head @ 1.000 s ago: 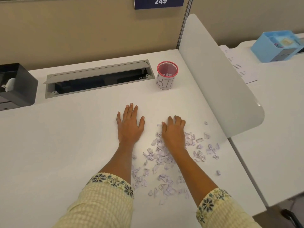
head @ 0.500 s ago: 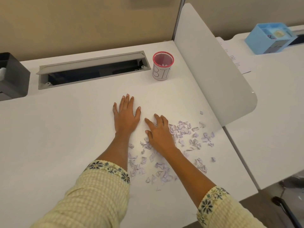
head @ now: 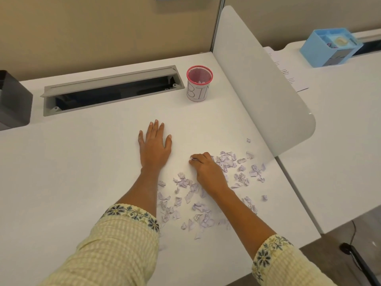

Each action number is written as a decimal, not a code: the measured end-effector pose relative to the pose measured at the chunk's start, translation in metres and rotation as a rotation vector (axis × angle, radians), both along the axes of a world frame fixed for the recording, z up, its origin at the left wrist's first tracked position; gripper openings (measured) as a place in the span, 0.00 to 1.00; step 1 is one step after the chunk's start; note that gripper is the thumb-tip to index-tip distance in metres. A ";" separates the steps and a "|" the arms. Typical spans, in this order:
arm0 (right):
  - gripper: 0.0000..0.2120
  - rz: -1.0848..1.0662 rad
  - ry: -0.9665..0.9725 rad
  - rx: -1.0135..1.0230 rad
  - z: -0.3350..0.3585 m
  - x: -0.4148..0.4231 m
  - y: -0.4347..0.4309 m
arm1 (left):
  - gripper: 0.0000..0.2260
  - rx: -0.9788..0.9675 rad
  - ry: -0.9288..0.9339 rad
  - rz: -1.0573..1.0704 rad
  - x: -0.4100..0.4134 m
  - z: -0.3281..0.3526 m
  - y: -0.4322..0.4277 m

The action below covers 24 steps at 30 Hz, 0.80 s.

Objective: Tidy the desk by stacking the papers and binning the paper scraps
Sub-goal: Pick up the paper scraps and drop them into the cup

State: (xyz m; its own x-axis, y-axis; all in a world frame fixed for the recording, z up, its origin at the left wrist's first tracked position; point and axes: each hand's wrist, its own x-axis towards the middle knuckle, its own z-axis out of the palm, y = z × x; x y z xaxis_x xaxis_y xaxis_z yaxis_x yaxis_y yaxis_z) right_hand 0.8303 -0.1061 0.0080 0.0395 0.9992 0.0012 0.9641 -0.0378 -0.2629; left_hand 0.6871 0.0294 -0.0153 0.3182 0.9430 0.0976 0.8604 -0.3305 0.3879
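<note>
Head view: right hand pinching paper scraps

Office cubicle, white desk, divider panel, cable hatch

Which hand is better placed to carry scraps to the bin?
The right hand. It is curled over the paper scraps and pinches some, on the bin side. The left hand lies flat on bare desk.
</note>
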 end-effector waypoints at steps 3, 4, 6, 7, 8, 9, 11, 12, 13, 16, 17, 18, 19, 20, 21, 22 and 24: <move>0.19 -0.024 0.034 0.029 0.001 0.002 0.005 | 0.24 -0.001 -0.001 0.002 0.000 0.000 0.000; 0.18 -0.056 0.079 0.038 0.001 0.002 0.007 | 0.24 0.000 -0.003 0.003 -0.001 0.000 0.000; 0.15 -0.222 0.259 0.071 0.005 0.003 0.014 | 0.24 0.003 -0.003 0.004 0.000 0.001 0.000; 0.14 -0.345 0.384 0.073 0.008 0.005 0.018 | 0.24 0.003 -0.003 0.005 0.000 0.001 0.000; 0.13 -0.472 0.517 0.061 0.012 0.007 0.024 | 0.24 0.003 -0.002 0.006 0.001 0.001 0.000; 0.12 -0.583 0.647 0.040 0.016 0.012 0.029 | 0.24 0.003 -0.003 0.007 0.001 0.001 -0.001; 0.10 -0.731 0.900 0.003 0.023 0.022 0.041 | 0.24 0.000 -0.007 0.008 0.002 0.001 0.000; 0.09 -0.779 1.022 -0.006 0.027 0.028 0.046 | 0.24 -0.002 -0.007 0.009 0.002 0.000 0.000; 0.08 -0.812 1.133 -0.011 0.032 0.033 0.052 | 0.24 -0.002 -0.007 0.012 0.002 0.000 0.000; 0.08 -0.846 1.316 0.000 0.047 0.047 0.072 | 0.24 0.002 -0.009 0.021 0.002 0.000 0.001; 0.08 -0.844 1.336 0.014 0.052 0.051 0.080 | 0.24 0.003 -0.009 0.023 0.002 -0.001 0.002; 0.08 -0.838 1.342 0.030 0.057 0.055 0.089 | 0.24 0.005 -0.009 0.027 0.002 -0.001 0.001; 0.08 -0.831 1.334 0.048 0.062 0.058 0.098 | 0.24 0.007 -0.009 0.029 0.003 -0.001 0.001; 0.08 -0.825 1.309 0.069 0.068 0.062 0.108 | 0.24 0.009 -0.007 0.032 0.003 -0.001 0.001; 0.08 -0.820 1.269 0.094 0.074 0.065 0.119 | 0.24 0.012 -0.007 0.033 0.003 -0.001 0.001; 0.09 -0.815 1.218 0.122 0.079 0.069 0.130 | 0.24 0.015 -0.007 0.035 0.003 -0.002 0.001; 0.09 -0.793 1.100 0.181 0.090 0.076 0.155 | 0.23 0.022 -0.009 0.042 0.004 -0.002 0.002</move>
